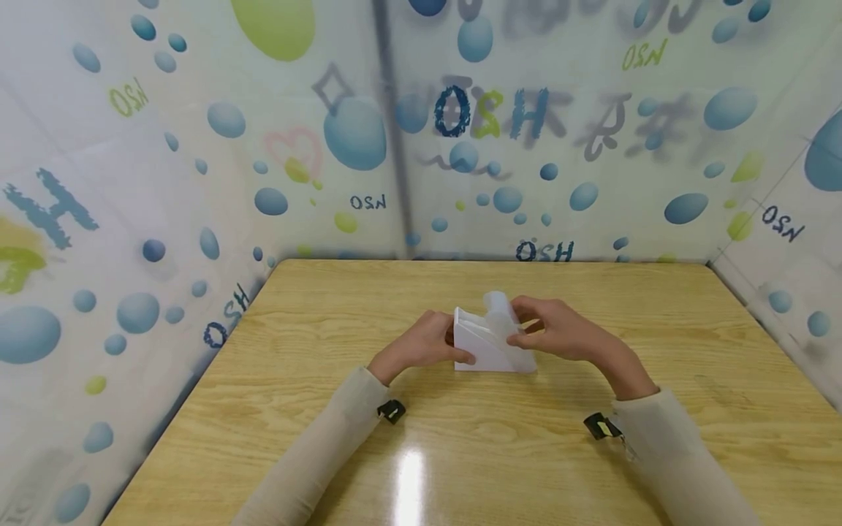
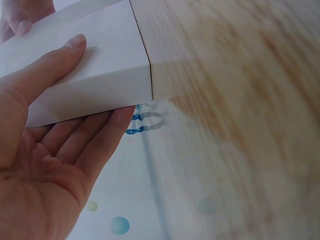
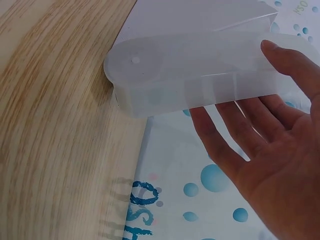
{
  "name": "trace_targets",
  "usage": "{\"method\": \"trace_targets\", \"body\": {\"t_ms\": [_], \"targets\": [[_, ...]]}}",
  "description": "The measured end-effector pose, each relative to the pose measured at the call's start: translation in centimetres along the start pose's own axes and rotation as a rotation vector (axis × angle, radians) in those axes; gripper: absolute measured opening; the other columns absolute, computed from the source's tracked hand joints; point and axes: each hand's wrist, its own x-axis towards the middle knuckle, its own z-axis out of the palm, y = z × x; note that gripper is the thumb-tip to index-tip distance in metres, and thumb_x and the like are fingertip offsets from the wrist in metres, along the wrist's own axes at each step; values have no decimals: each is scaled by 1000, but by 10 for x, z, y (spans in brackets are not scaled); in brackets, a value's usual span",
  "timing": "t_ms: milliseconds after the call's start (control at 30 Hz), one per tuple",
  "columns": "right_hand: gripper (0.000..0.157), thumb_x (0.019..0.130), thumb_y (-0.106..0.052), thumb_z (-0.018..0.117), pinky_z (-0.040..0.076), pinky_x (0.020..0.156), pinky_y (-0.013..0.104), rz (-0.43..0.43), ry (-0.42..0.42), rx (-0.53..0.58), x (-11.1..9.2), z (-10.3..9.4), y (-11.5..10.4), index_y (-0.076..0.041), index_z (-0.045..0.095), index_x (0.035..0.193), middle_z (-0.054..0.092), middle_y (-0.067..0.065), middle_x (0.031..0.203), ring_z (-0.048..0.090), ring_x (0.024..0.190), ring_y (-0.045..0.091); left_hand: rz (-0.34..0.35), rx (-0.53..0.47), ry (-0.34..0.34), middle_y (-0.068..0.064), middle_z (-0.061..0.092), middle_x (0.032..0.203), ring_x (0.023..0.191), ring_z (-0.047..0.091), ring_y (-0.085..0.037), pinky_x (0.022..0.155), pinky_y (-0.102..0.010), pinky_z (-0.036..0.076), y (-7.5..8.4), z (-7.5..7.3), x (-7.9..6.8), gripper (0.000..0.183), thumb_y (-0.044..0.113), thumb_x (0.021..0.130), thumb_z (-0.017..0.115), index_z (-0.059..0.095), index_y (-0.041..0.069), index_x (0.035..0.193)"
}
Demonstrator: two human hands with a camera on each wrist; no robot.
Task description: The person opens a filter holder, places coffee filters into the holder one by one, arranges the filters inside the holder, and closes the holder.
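A white box [image 1: 483,353] with a slanted top edge stands on the wooden table. My left hand [image 1: 430,342] grips its left end, the thumb on the near face and the fingers behind; the left wrist view shows the same hold on the white wall [image 2: 112,92]. At the box's right side is a long translucent plastic case [image 3: 175,62] with a rounded end. My right hand [image 1: 559,330] holds this case between thumb and fingers, tilted against the box. Whether part of the case sits inside the box, I cannot tell.
The wooden table [image 1: 316,307] reaches back to a patterned cloth wall [image 1: 460,183] with blue and green spots. Another such wall [image 1: 131,256] runs along the left side. A bright light reflection lies on the tabletop near the front.
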Motion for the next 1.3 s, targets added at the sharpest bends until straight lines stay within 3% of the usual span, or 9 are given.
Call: {"method": "trace_targets", "body": {"t_ms": [1300], "targets": [[39,99,-21,72,56,100,55,34,-61,-11,2,6,5,-6,59,133,69,12,127,66,120,35,-6,-1,-4,-3,79,104,83,72,-5,75,-22,59,-1,0,0,35,20,87,85,73,12,119]]}}
